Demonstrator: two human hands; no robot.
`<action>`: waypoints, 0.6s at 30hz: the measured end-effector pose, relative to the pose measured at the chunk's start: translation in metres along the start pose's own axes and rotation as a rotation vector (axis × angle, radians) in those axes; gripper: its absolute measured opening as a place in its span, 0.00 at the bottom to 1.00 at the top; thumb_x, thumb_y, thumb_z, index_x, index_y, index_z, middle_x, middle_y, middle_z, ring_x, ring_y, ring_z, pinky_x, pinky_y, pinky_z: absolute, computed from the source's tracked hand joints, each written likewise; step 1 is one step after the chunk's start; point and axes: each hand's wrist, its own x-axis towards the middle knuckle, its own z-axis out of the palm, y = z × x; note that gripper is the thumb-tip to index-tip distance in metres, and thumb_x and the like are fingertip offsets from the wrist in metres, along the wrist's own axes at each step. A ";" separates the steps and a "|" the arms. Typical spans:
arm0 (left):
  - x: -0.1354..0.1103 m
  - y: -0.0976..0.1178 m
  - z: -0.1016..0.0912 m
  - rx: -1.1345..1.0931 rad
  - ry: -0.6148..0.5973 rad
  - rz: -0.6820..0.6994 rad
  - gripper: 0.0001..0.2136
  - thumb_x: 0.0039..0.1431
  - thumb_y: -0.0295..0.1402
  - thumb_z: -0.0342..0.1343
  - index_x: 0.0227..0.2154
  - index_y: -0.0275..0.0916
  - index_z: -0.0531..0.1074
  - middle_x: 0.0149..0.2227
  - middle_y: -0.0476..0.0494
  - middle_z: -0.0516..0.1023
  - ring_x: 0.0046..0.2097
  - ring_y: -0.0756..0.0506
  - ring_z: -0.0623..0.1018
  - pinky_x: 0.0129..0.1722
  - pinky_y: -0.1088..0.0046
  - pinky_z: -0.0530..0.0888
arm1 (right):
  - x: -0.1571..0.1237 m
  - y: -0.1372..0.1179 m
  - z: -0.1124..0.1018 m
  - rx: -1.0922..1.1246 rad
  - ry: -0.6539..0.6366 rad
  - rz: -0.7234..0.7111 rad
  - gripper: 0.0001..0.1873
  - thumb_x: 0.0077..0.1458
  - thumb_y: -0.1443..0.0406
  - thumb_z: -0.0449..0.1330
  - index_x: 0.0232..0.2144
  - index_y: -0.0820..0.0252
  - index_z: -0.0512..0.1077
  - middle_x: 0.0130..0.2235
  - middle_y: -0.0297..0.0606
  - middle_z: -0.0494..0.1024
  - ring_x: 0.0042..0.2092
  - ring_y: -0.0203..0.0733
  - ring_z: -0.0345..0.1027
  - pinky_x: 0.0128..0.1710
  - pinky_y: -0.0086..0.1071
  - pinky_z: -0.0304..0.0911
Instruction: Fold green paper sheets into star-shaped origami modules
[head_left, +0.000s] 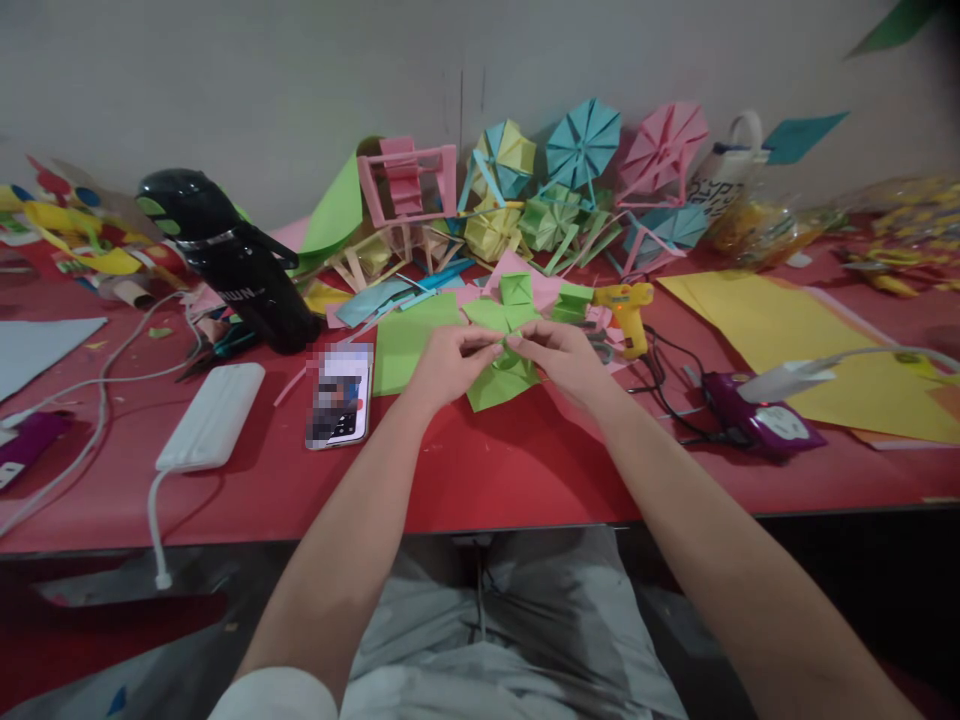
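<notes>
My left hand (448, 362) and my right hand (564, 358) meet over a folded piece of light green paper (501, 382) on the red table (480, 470). Both pinch its top edge with closed fingers, thumbs and fingertips nearly touching each other. More green folded pieces (517, 292) and a flat green sheet (409, 340) lie just behind the hands. Part of the held paper is hidden under my fingers.
A phone (339, 396) and a white power bank (212, 415) lie to the left, next to a black bottle (232, 260). A yellow glue gun (628, 312), a purple power strip (757, 420) and yellow sheets (810, 345) are on the right. Paper pinwheels (583, 145) line the wall.
</notes>
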 end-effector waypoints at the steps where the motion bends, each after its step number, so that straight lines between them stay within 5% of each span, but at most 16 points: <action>1: 0.000 0.000 0.000 0.011 -0.005 0.004 0.08 0.60 0.29 0.60 0.39 0.37 0.83 0.40 0.40 0.86 0.42 0.43 0.84 0.44 0.68 0.80 | 0.000 0.000 0.000 -0.005 -0.006 0.006 0.23 0.40 0.49 0.74 0.26 0.59 0.73 0.23 0.30 0.67 0.26 0.32 0.55 0.26 0.31 0.49; 11: -0.005 0.005 0.001 0.013 -0.029 0.016 0.15 0.56 0.25 0.60 0.45 0.38 0.82 0.50 0.40 0.84 0.52 0.41 0.82 0.56 0.64 0.76 | 0.000 0.002 0.000 0.005 0.062 -0.010 0.25 0.39 0.47 0.74 0.23 0.58 0.69 0.21 0.27 0.64 0.24 0.31 0.52 0.24 0.31 0.48; 18: -0.003 0.004 0.003 -0.034 0.019 -0.029 0.09 0.59 0.30 0.60 0.40 0.38 0.84 0.42 0.40 0.86 0.46 0.42 0.83 0.50 0.64 0.78 | 0.000 0.003 0.001 -0.025 0.053 -0.018 0.26 0.40 0.45 0.73 0.23 0.58 0.69 0.21 0.28 0.64 0.24 0.31 0.52 0.24 0.30 0.47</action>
